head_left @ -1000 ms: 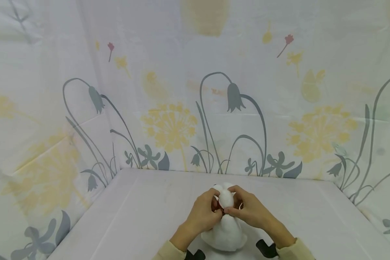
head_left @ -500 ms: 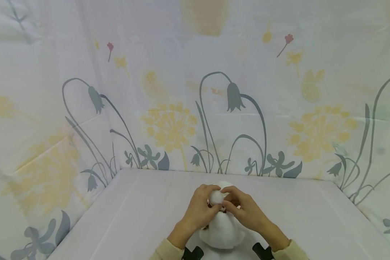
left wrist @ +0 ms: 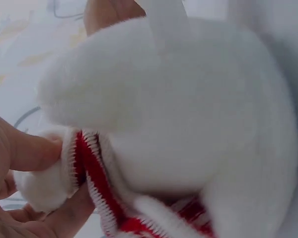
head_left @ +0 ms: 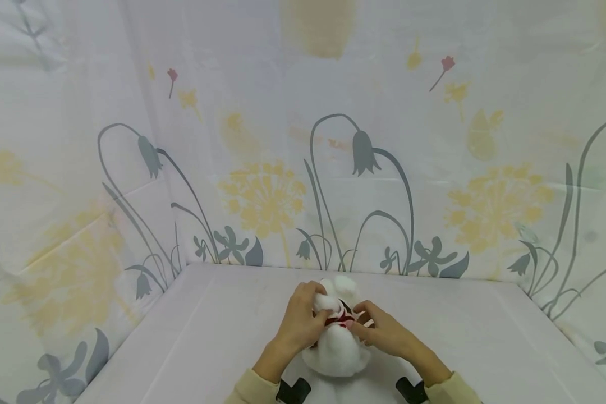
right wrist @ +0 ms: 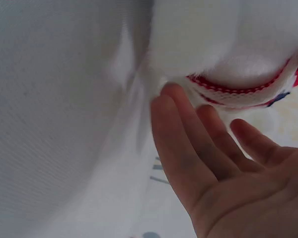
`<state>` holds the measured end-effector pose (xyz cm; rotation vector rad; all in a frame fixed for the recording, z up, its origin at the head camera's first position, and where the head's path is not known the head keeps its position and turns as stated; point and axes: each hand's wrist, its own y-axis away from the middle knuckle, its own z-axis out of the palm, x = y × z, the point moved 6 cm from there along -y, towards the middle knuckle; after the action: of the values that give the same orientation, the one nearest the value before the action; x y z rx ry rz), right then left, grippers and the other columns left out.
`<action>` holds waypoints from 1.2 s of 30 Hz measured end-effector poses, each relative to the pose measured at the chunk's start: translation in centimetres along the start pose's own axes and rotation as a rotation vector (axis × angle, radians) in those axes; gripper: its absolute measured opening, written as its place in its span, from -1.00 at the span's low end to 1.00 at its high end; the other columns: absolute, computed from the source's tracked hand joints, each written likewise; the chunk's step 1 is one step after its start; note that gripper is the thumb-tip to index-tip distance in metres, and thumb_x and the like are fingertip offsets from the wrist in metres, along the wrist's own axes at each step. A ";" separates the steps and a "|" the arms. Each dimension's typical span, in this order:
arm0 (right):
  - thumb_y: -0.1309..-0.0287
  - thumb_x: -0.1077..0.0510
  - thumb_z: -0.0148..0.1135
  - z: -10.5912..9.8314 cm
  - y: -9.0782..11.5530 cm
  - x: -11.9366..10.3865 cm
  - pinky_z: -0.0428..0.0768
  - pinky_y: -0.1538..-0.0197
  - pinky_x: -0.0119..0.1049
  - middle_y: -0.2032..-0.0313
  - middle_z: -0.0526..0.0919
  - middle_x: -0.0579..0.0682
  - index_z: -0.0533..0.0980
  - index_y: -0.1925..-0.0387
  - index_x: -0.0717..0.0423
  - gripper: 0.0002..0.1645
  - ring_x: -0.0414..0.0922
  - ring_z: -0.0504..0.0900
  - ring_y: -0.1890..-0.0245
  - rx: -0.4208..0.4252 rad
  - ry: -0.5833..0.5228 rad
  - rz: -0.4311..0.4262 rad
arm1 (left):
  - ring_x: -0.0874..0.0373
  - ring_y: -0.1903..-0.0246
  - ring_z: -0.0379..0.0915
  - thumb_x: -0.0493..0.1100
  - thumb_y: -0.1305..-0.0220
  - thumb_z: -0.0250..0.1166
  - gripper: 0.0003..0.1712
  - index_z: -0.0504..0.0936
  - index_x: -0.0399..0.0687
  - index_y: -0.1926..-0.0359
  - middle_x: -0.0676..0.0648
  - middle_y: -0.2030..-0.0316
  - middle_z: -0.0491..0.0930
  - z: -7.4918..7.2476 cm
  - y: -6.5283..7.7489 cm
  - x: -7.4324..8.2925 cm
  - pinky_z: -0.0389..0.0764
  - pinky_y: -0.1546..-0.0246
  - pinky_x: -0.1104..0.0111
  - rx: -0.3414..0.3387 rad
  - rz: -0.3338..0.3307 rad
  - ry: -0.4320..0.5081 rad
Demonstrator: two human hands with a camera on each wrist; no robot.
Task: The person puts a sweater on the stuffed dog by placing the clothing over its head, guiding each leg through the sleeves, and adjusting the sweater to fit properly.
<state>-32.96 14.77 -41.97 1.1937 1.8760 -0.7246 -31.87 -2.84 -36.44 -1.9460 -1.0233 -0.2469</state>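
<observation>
A white plush toy (head_left: pixel 337 352) stands at the table's near middle, wearing a red-and-white knitted garment (head_left: pixel 340 318). My left hand (head_left: pixel 299 317) grips a rounded white part of the toy on its left side. In the left wrist view, thumb and fingers pinch a stubby plush piece (left wrist: pixel 39 191) beside the garment's ribbed edge (left wrist: pixel 97 173). On the toy's other side, my right hand (head_left: pixel 384 332) has its thumb tip at the red trim. Its fingers (right wrist: pixel 179 144) extend loosely below the garment's curved edge (right wrist: pixel 243 94) in the right wrist view.
A white-covered table (head_left: pixel 222 336) surrounds the toy. Behind it rises a white sheet (head_left: pixel 283 140) printed with grey and yellow flowers. Black wrist mounts (head_left: pixel 294 391) sit close to the toy's base.
My left hand has drawn the rounded white part leftward, and the toy has shifted slightly left. More red trim now shows. My right hand's fingers have spread apart and sit lower.
</observation>
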 end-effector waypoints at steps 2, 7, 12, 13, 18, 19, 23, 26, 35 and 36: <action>-0.27 -0.13 0.12 0.2 -0.1 0.7 0.59 0.24 -0.12 0.08 0.51 0.15 0.21 -0.23 0.26 -0.29 -0.04 0.58 0.23 -0.056 -0.098 0.042 | 0.12 0.31 0.38 -0.38 0.02 0.40 -0.66 0.47 -0.15 0.21 -0.07 0.31 0.45 -0.3 -0.1 0.1 0.50 0.34 0.35 0.054 0.014 0.024; -0.34 -0.10 0.04 0.5 -0.4 1.4 0.58 0.14 -0.04 -0.13 0.42 0.24 0.04 -0.38 0.11 -0.26 0.04 0.52 0.00 -0.105 -0.340 0.060 | 0.07 0.20 0.45 -0.40 0.00 0.38 -0.66 0.46 -0.11 0.21 -0.08 0.23 0.45 -1.0 -0.3 -0.1 0.58 0.35 0.40 0.131 -0.045 0.191; -0.35 0.04 0.05 0.2 -0.6 0.8 0.55 0.05 -0.05 -0.18 0.37 0.26 -0.02 -0.39 0.08 -0.28 0.05 0.52 -0.04 -0.069 -0.535 -0.012 | -0.02 0.09 0.48 -0.39 -0.03 0.36 -0.66 0.45 -0.11 0.18 -0.09 0.17 0.43 -1.1 -0.4 -0.4 0.61 0.29 0.37 0.123 -0.121 0.337; -0.32 0.06 0.08 0.1 -0.6 0.7 0.55 0.04 -0.07 -0.17 0.38 0.26 -0.01 -0.39 0.10 -0.26 0.04 0.52 -0.03 -0.042 -0.531 -0.029 | -0.02 0.08 0.47 -0.38 -0.03 0.36 -0.66 0.45 -0.11 0.18 -0.09 0.16 0.42 -1.1 -0.4 -0.5 0.61 0.29 0.37 0.114 -0.127 0.345; -0.19 0.07 0.26 -0.9 -0.7 0.4 0.56 0.10 -0.19 -0.09 0.44 0.24 0.13 -0.33 0.09 -0.23 0.01 0.57 0.07 0.134 -0.366 -0.060 | 0.01 0.11 0.46 -0.35 -0.04 0.39 -0.66 0.46 -0.12 0.17 -0.09 0.18 0.45 -0.7 -0.3 -0.5 0.61 0.31 0.40 0.051 -0.110 0.301; -0.16 0.06 0.28 -1.0 -0.6 0.3 0.56 0.12 -0.21 -0.07 0.46 0.24 0.16 -0.32 0.07 -0.24 0.01 0.58 0.10 0.161 -0.329 -0.059 | 0.03 0.13 0.46 -0.34 -0.04 0.40 -0.66 0.48 -0.13 0.17 -0.09 0.19 0.46 -0.6 -0.3 -0.5 0.60 0.31 0.39 0.040 -0.102 0.279; -0.08 0.03 0.36 -1.6 -0.4 0.0 0.56 0.20 -0.25 0.01 0.50 0.17 0.24 -0.26 -0.01 -0.25 -0.03 0.57 0.22 0.248 -0.196 -0.068 | 0.07 0.21 0.45 -0.30 -0.03 0.42 -0.68 0.53 -0.10 0.18 -0.06 0.22 0.50 -0.3 -0.1 -0.4 0.56 0.27 0.29 0.010 -0.063 0.149; -0.01 0.01 0.41 -1.8 -0.2 -0.3 0.56 0.22 -0.26 0.04 0.53 0.12 0.28 -0.21 0.00 -0.24 -0.07 0.56 0.24 0.299 -0.122 -0.090 | 0.07 0.22 0.46 -0.31 0.00 0.43 -0.69 0.56 -0.10 0.20 -0.05 0.25 0.51 -0.1 0.1 -0.6 0.53 0.21 0.22 -0.008 -0.047 0.053; -0.06 0.00 0.39 -1.1 -0.1 -1.1 0.57 0.08 -0.28 0.08 0.59 -0.04 0.41 -0.03 0.01 -0.47 -0.16 0.59 0.18 0.319 0.007 -0.240 | 0.00 0.25 0.45 -0.36 0.15 0.43 -0.75 0.60 -0.07 0.38 -0.04 0.33 0.51 -0.2 0.3 -1.8 0.48 0.22 0.15 -0.054 -0.118 -0.167; -0.09 0.03 0.36 -1.1 0.0 -1.2 0.57 0.08 -0.29 0.10 0.59 -0.05 0.43 -0.02 0.02 -0.53 -0.16 0.59 0.18 0.325 0.011 -0.261 | 0.01 0.26 0.45 -0.37 0.16 0.43 -0.76 0.61 -0.06 0.40 -0.04 0.33 0.52 -0.3 0.3 -1.8 0.48 0.23 0.17 -0.052 -0.109 -0.171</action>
<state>-33.03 15.05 -40.39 1.1578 1.9977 -1.2054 -32.73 -4.12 -37.41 -1.9867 -1.2479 -0.1706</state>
